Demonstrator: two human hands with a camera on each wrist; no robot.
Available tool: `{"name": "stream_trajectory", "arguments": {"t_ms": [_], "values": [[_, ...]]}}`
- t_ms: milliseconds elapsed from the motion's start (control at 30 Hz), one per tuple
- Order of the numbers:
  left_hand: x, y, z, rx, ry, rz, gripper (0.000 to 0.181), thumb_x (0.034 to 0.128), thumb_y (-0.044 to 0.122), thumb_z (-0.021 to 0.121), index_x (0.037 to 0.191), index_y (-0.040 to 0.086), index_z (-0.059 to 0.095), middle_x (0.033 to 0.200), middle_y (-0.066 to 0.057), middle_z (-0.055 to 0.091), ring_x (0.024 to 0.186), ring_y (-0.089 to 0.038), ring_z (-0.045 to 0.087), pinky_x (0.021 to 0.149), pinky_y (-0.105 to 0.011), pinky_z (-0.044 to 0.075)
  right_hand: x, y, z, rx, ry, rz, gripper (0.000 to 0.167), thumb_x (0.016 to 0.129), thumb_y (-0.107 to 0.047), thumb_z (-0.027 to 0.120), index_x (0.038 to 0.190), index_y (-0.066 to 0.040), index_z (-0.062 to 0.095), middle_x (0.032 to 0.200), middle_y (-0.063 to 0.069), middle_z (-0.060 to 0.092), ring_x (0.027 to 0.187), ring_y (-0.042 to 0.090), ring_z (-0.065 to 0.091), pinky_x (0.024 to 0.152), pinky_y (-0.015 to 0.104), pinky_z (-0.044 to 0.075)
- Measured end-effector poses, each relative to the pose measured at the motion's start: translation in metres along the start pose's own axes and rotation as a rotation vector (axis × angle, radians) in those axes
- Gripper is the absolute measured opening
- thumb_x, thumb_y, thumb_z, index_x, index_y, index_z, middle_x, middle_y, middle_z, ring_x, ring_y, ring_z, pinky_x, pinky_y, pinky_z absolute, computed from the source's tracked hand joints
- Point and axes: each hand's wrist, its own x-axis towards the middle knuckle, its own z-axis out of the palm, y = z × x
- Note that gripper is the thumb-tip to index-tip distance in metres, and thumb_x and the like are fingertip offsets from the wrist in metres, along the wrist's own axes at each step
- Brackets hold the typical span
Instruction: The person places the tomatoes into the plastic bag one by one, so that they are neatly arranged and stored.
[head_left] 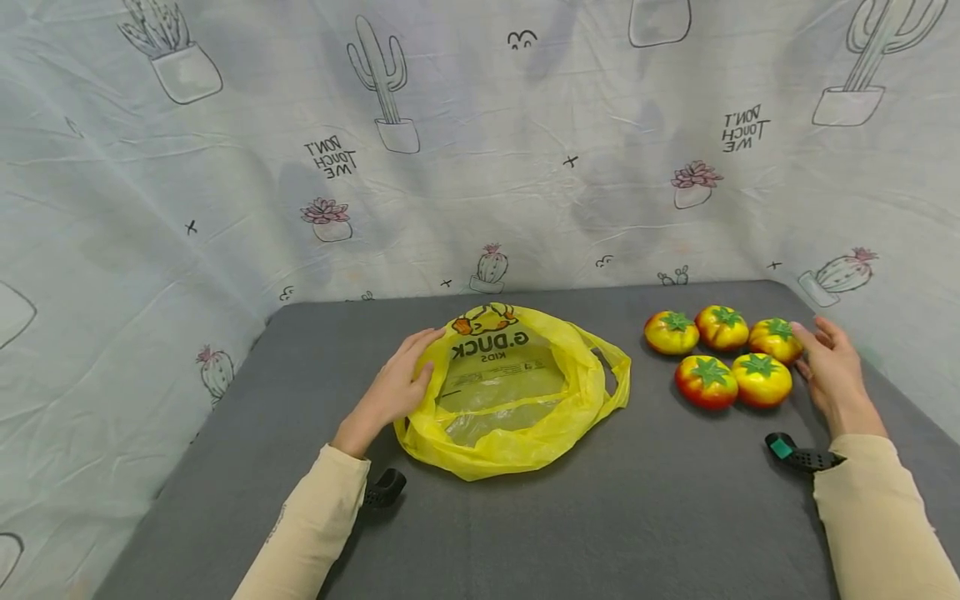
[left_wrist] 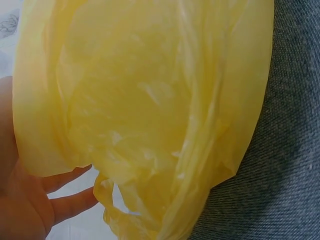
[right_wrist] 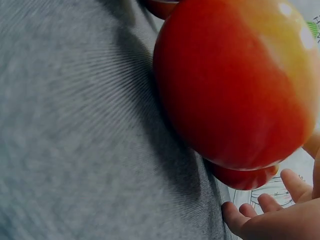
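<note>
A yellow plastic bag lies on the grey cloth with its mouth spread wide, "G.DUCK KIDS" print inside. My left hand rests against the bag's left rim, fingers extended; in the left wrist view the bag hides part of that hand. To the right sit several red and yellow tomatoes with green star-shaped tops, including a front-left tomato and a front-right tomato. My right hand is beside the back-right tomato, fingers loosely spread; whether it touches is unclear.
Grey cloth covers the table. A pale curtain printed with cacti hangs behind and at the sides. Black wrist straps show near the left wrist and right wrist. Two more tomatoes stand at the back, left tomato and middle tomato.
</note>
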Motion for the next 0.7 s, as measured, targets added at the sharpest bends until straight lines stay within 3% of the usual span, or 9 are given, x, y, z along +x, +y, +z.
{"name": "stream_trajectory", "arguments": {"t_ms": [133, 300, 567, 700], "values": [[0.0003, 0.0004, -0.0001, 0.008, 0.000, -0.003, 0.049, 0.0994, 0.007, 0.047, 0.148, 0.009, 0.036, 0.149, -0.016, 0.030, 0.134, -0.035, 0.032, 0.101, -0.057, 0.031, 0.0025, 0.0035, -0.0022, -0.176, -0.045, -0.020, 0.087, 0.091, -0.041, 0.060, 0.155, -0.022, 0.004, 0.158, 0.004, -0.011, 0.142, 0.016, 0.004, 0.111, 0.032, 0.012], [-0.0002, 0.0003, -0.0005, 0.010, 0.004, -0.008, 0.050, 0.0993, 0.006, 0.046, 0.148, 0.009, 0.036, 0.149, -0.017, 0.031, 0.134, -0.035, 0.032, 0.100, -0.057, 0.032, 0.0063, 0.0049, -0.0021, -0.433, -0.100, -0.041, 0.092, 0.093, -0.046, 0.054, 0.153, -0.007, -0.003, 0.155, 0.024, -0.010, 0.139, 0.042, 0.000, 0.110, 0.050, 0.010], [0.0003, -0.0015, 0.0009, 0.024, 0.010, -0.006, 0.052, 0.0993, 0.007, 0.047, 0.149, 0.011, 0.033, 0.149, -0.017, 0.030, 0.134, -0.035, 0.032, 0.099, -0.058, 0.033, 0.0068, 0.0063, -0.0034, -0.534, -0.133, -0.050, 0.094, 0.093, -0.047, 0.053, 0.150, 0.002, -0.004, 0.151, 0.034, -0.002, 0.131, 0.050, 0.011, 0.107, 0.058, 0.015], [0.0002, -0.0017, 0.0007, 0.026, 0.007, -0.016, 0.052, 0.0994, 0.007, 0.047, 0.149, 0.012, 0.032, 0.150, -0.016, 0.030, 0.134, -0.035, 0.032, 0.097, -0.058, 0.034, 0.0068, 0.0071, -0.0034, -0.533, -0.090, -0.067, 0.093, 0.092, -0.047, 0.055, 0.152, 0.000, 0.002, 0.152, 0.032, 0.004, 0.131, 0.045, 0.016, 0.108, 0.052, 0.018]]}}
